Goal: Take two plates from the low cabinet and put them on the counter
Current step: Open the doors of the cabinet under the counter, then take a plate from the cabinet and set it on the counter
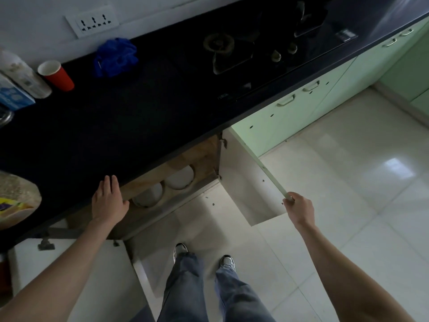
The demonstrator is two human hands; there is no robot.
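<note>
The dark counter [139, 117] spans twelve o'clock, bare enough to receive dishes. Below it the low cabinet [176, 182] stands open: the right hand [299, 209] pinches its door [250, 182] edge, holding it wide at three o'clock. The left hand [108, 201], grip released, braces flat on the counter lip at nine o'clock. Two plates [180, 177] rest inside, untouched.

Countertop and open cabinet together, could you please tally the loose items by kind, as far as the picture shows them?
Plates in the low cabinet: 2
Red cups on the counter: 1
Blue cloths: 1
White bottles: 1
Blue-and-white cartons: 1
Bagged food packs at the left edge: 1
Total: 7
</note>
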